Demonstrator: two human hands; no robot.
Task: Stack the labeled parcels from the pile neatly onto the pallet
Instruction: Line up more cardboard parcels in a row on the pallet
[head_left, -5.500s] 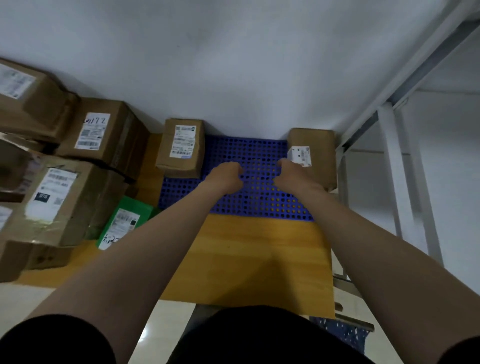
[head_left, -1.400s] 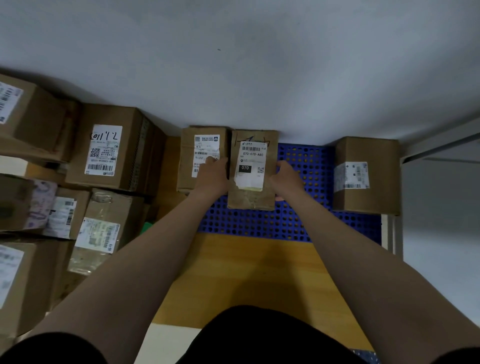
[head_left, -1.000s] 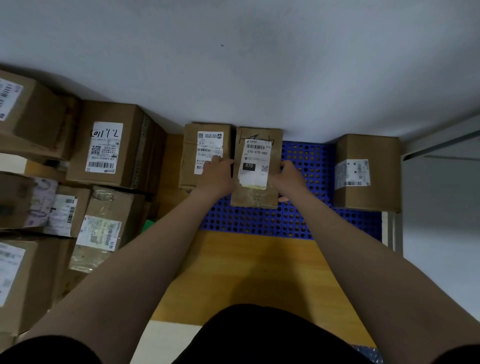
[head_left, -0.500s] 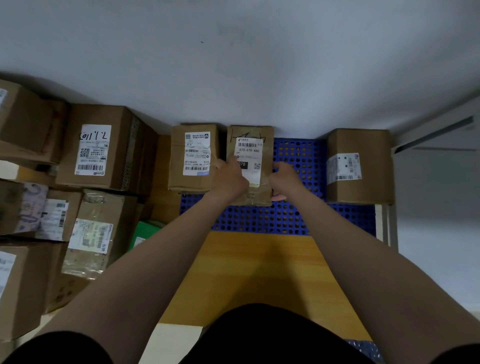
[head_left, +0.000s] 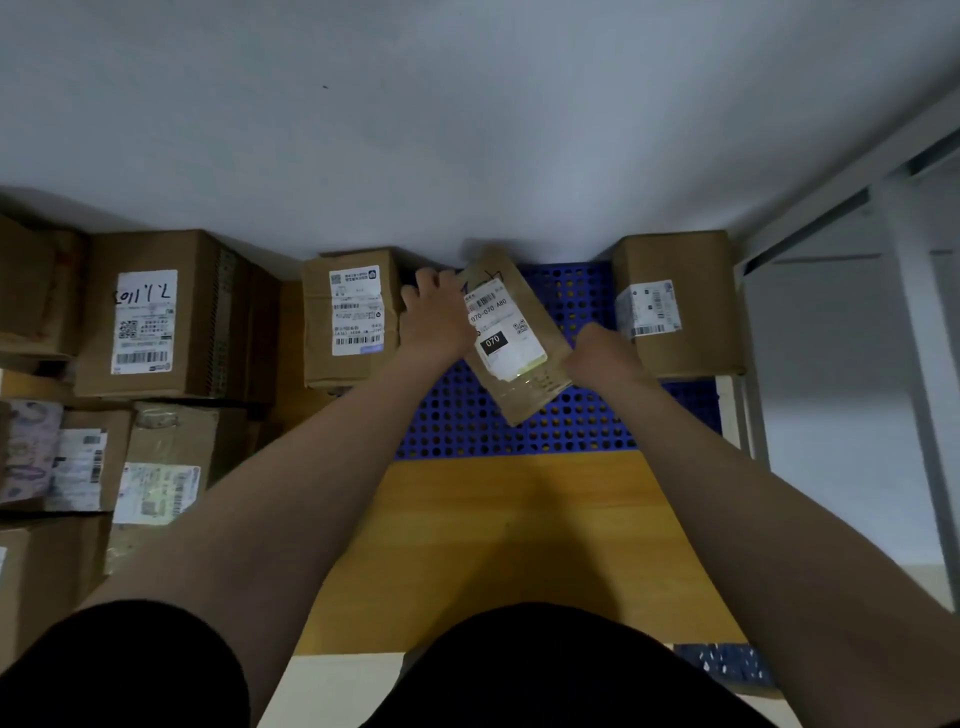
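A pile (head_left: 156, 322) of labelled cartons is shown at the left, beside the blue perforated pallet (head_left: 467, 426) set against the wall. On the pallet a left box (head_left: 353, 312) is stood at the far left corner and a right box (head_left: 675, 306) at the far right corner. Between them a flat brown parcel (head_left: 506, 343), label up and turned askew, is gripped over the pallet by both hands, the left hand (head_left: 434, 317) curled over its far left edge and the right hand (head_left: 597, 353) closed on its near right edge; whether it rests on the grid cannot be told.
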